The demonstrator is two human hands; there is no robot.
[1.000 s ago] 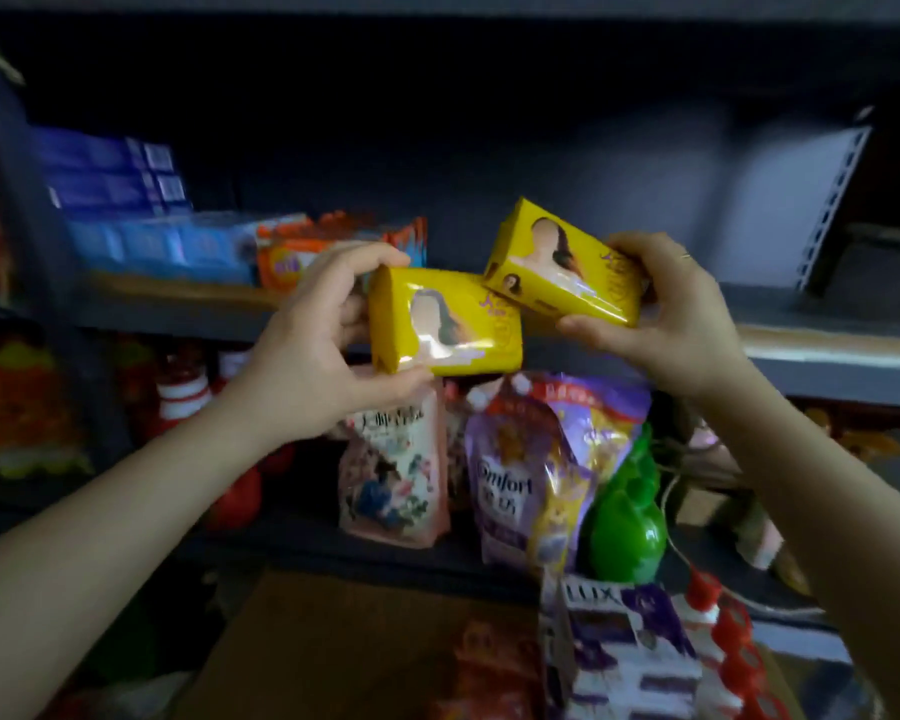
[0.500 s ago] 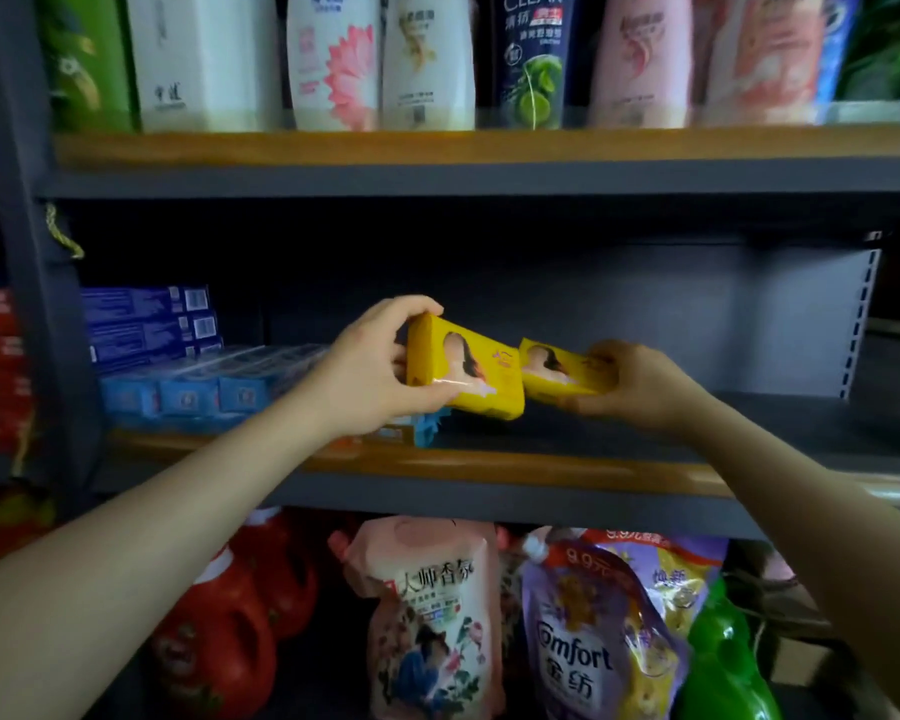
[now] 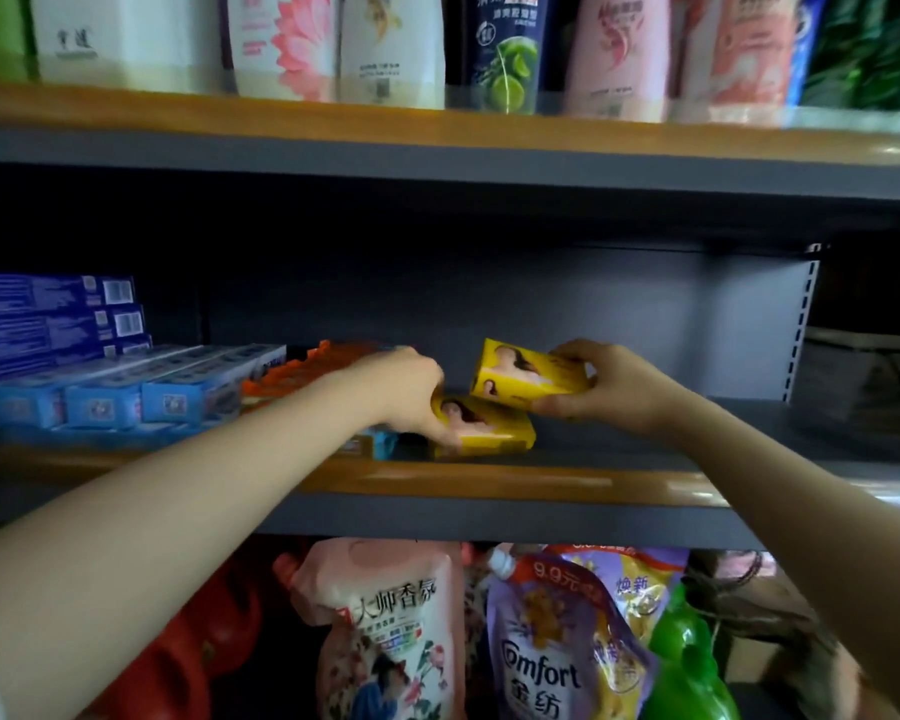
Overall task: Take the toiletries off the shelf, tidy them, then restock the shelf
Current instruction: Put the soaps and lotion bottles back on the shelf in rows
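Shelving fills the whole view: the middle shelf (image 3: 489, 483), with its orange front lip, is the one being restocked, and most of its right half lies bare. Bottles crowd the tier above, and refill pouches (image 3: 385, 631) stand on the tier below, directly under the working spot.

Blue cartons (image 3: 126, 392) and an orange pack (image 3: 307, 368) line the shelf's left side, hard against the person's left forearm. That arm looks like the biggest risk: a sideways drag on the way out could sweep those packs askew or over the lip.

Left hand (image 3: 411, 394) is curled over the near end of the lower yellow box (image 3: 481, 428), which seems to sit on the shelf board close to the front edge. Let go carelessly there, it could tip forward and drop onto the pouches.

Right hand (image 3: 601, 387) pinches the upper yellow box (image 3: 528, 371) between thumb below and fingers on top, holding it tilted, just above and behind the first. Set down at that angle, it might ride onto the lower box, sit crooked, or nudge it toward the lip.
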